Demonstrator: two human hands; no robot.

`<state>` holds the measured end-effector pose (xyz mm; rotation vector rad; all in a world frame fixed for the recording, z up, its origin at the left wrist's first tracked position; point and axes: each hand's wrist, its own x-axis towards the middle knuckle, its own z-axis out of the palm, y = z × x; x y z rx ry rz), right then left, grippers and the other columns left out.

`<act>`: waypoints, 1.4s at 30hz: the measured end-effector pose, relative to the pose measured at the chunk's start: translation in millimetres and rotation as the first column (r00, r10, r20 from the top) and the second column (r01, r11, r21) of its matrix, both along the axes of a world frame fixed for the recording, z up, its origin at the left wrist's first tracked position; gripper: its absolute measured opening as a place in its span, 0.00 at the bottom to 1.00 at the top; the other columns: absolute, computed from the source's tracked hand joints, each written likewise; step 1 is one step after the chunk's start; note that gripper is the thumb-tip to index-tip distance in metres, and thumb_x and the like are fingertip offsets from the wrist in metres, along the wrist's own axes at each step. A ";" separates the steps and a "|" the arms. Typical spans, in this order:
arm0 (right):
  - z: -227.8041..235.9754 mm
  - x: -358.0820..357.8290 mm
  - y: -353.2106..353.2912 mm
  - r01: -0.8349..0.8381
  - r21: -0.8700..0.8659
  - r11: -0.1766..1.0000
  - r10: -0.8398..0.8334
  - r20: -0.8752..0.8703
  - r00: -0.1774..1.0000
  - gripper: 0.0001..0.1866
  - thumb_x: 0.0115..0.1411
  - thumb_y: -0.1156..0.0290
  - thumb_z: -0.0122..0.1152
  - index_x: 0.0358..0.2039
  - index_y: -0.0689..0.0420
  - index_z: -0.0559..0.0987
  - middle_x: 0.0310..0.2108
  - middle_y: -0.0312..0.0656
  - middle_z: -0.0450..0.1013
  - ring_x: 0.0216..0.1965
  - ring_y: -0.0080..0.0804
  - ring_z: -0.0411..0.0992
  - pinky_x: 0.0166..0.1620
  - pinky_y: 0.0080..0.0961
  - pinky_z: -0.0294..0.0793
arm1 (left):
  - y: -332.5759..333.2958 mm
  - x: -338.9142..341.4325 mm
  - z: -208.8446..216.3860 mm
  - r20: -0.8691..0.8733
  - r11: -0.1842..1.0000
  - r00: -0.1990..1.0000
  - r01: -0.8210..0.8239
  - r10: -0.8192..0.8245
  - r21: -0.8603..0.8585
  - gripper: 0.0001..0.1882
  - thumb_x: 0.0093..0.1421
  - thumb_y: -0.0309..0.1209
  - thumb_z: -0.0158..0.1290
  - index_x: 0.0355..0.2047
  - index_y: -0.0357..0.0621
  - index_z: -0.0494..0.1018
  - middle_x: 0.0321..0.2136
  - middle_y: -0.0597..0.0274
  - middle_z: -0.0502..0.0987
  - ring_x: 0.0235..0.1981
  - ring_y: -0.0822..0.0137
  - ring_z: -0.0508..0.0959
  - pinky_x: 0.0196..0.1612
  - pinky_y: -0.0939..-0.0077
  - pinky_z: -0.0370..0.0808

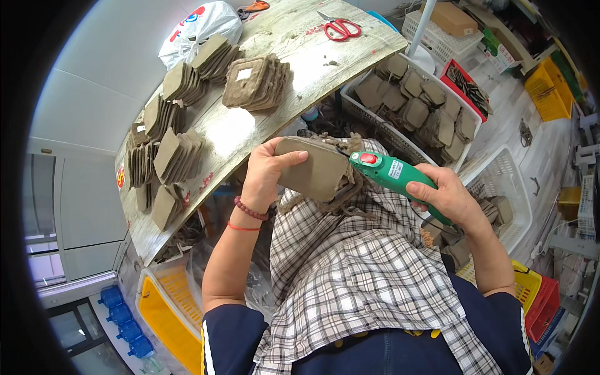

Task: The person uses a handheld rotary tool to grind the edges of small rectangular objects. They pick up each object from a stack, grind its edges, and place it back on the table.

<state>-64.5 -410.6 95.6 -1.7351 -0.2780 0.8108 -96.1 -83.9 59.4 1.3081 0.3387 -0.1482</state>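
My left hand (275, 164) grips a flat brown fabric pad (312, 169) with rounded corners, thumb on top and fingers beneath. Rough scrap trim (340, 187) hangs along the pad's right edge. Wrapped round the handle of a green electric cutter (394, 174) with a red switch, my right hand (447, 195) holds its head against that edge. The cutter's blade is hidden by the pad. Both hands are above my lap, over a checked apron (350, 269).
On the worktable (300, 69) lie several stacks of brown pads (256, 81), red-handled scissors (340, 28) and a white plastic bag (200, 31). A basket of pads (412, 112) stands beyond my hands, a white crate (506, 187) to the right, a yellow basket (165, 319) at lower left.
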 end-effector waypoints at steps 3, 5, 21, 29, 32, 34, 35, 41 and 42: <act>0.1 -0.5 2.9 -0.013 -0.035 0.999 0.014 0.029 1.000 0.20 0.58 0.55 0.64 0.39 0.61 0.77 0.21 0.32 0.71 0.20 0.16 0.66 0.25 0.17 0.67 | -2.4 -0.8 0.9 -0.024 0.999 0.999 0.045 -0.045 0.004 0.11 0.53 0.20 0.59 0.38 0.34 0.75 0.33 0.58 0.81 0.31 0.71 0.80 0.37 0.77 0.78; -0.7 -0.5 5.0 -0.023 -0.048 0.999 0.025 0.040 0.999 0.20 0.58 0.56 0.64 0.38 0.61 0.77 0.20 0.32 0.70 0.20 0.16 0.66 0.25 0.17 0.67 | -5.1 -1.0 4.1 -0.050 0.996 0.995 0.083 -0.082 0.018 0.11 0.53 0.20 0.59 0.37 0.34 0.75 0.32 0.58 0.81 0.31 0.71 0.80 0.37 0.77 0.78; -2.5 14.7 48.2 -0.126 0.062 0.990 0.123 0.051 0.991 0.19 0.60 0.56 0.61 0.36 0.63 0.77 0.21 0.33 0.70 0.21 0.16 0.66 0.25 0.17 0.67 | -3.8 -3.4 12.2 -0.166 0.946 0.940 0.314 -0.298 0.079 0.12 0.51 0.20 0.61 0.36 0.36 0.75 0.30 0.61 0.80 0.30 0.72 0.79 0.37 0.79 0.76; -26.2 -0.3 44.4 0.039 0.029 0.999 -0.041 0.078 0.996 0.20 0.62 0.55 0.58 0.39 0.63 0.75 0.23 0.35 0.69 0.24 0.17 0.67 0.27 0.17 0.68 | 38.0 -42.1 -20.9 0.018 0.890 0.924 -0.364 0.383 -0.273 0.09 0.56 0.21 0.57 0.38 0.40 0.72 0.34 0.60 0.79 0.33 0.69 0.80 0.40 0.73 0.79; -28.3 -15.1 59.1 0.083 0.072 0.994 -0.085 0.020 0.996 0.18 0.61 0.59 0.60 0.39 0.64 0.77 0.23 0.35 0.71 0.24 0.17 0.69 0.27 0.17 0.69 | 33.9 -53.4 -29.0 0.020 0.788 0.859 -0.460 0.512 -0.410 0.11 0.58 0.20 0.56 0.41 0.40 0.69 0.39 0.59 0.78 0.40 0.67 0.78 0.45 0.71 0.78; -25.2 -18.1 64.3 0.067 0.065 0.996 -0.070 0.041 0.997 0.18 0.61 0.59 0.61 0.39 0.64 0.77 0.23 0.35 0.71 0.24 0.17 0.69 0.28 0.17 0.69 | 24.9 -55.4 -28.9 0.016 0.740 0.826 -0.496 0.563 -0.454 0.12 0.59 0.21 0.56 0.42 0.40 0.69 0.41 0.59 0.78 0.43 0.67 0.77 0.50 0.71 0.75; -22.3 -18.4 66.1 0.056 0.066 0.996 -0.059 0.047 0.997 0.18 0.61 0.59 0.61 0.39 0.64 0.76 0.23 0.35 0.72 0.24 0.17 0.69 0.28 0.17 0.69 | 23.8 -56.0 -31.1 0.022 0.732 0.822 -0.494 0.569 -0.468 0.12 0.59 0.21 0.56 0.42 0.40 0.69 0.41 0.59 0.78 0.43 0.67 0.77 0.49 0.71 0.75; -11.7 -20.7 70.4 0.042 0.065 0.997 -0.046 0.069 0.997 0.19 0.61 0.59 0.61 0.40 0.64 0.76 0.23 0.34 0.71 0.24 0.17 0.68 0.28 0.17 0.69 | 17.3 -53.7 -42.3 0.062 0.710 0.799 -0.493 0.599 -0.502 0.12 0.58 0.20 0.56 0.42 0.41 0.69 0.40 0.59 0.78 0.42 0.67 0.77 0.48 0.72 0.75; -11.1 -21.4 70.4 0.040 0.068 0.997 -0.045 0.074 0.996 0.19 0.61 0.59 0.61 0.40 0.64 0.76 0.23 0.34 0.71 0.23 0.17 0.68 0.28 0.17 0.69 | 16.6 -54.1 -43.7 0.072 0.719 0.799 -0.494 0.597 -0.489 0.12 0.58 0.20 0.56 0.42 0.41 0.69 0.40 0.59 0.78 0.42 0.67 0.77 0.47 0.72 0.75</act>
